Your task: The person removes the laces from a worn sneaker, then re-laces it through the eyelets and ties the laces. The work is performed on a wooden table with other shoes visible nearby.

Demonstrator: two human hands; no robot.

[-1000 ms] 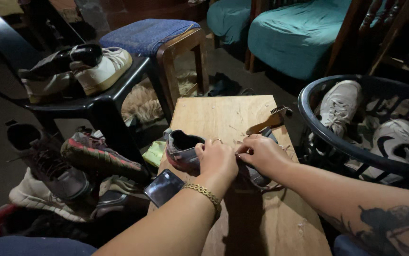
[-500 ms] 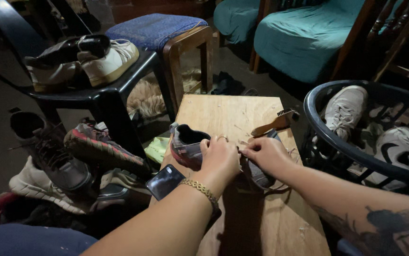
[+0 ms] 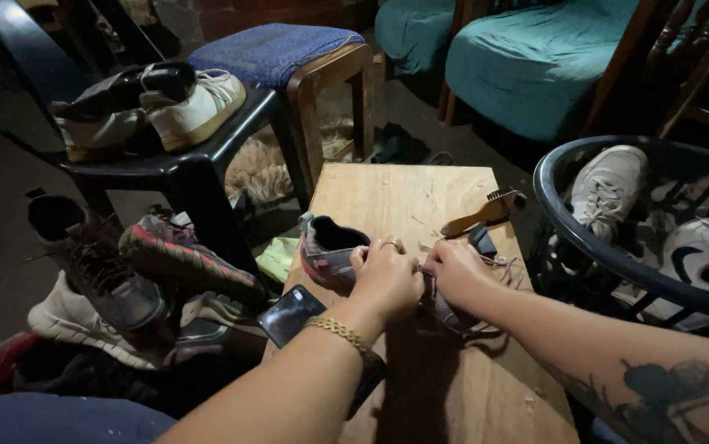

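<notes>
Shoe (image 3: 331,251) slightly nearer on wooden table (image 3: 396,193)

Bare forearms, gold chain bracelet (image 3: 340,331) on left wrist, ring (image 3: 389,243) on left hand (image 3: 387,279), dark tattoo (image 3: 683,399) on right forearm

- Surface (image 3: 387,197): bare wood, matt, scuffed w/ pale flecks.
- Sneaker (image 3: 330,251): grey cloth upper, matt.
- Phone (image 3: 289,315): glossy black glass.
- Brush (image 3: 486,214): wood handle, smooth.
- Laundry basket (image 3: 560,238): dark plastic, slight sheen.
- Bracelet (image 3: 340,331): shiny gold metal links.
</notes>
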